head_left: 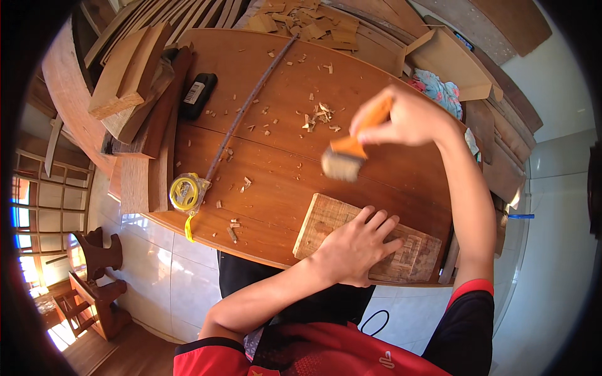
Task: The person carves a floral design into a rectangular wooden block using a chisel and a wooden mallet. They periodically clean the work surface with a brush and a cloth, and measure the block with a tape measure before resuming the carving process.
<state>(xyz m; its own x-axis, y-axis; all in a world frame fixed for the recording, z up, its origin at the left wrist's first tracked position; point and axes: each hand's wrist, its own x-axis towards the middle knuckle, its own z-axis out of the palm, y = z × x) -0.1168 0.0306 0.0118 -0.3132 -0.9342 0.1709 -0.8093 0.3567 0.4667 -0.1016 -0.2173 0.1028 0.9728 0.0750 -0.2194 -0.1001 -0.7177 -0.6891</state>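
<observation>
As the head view showed, the left hand [359, 249], grip spread, pressed the wooden block [322, 220] at the table's [282, 207] near edge | right hand [406, 119]: grip pinched the brush [347, 150] beyond it | step: seemingly sweeping off shavings [323, 114] | next move: likely called for bristles against wood

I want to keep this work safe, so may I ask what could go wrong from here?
The wooden block, under the left hand, lies at the table's near edge and might slip off if pushed. The brush in the right hand could scatter loose wood chips. The tape measure sits close to the edge and might fall if bumped.
</observation>
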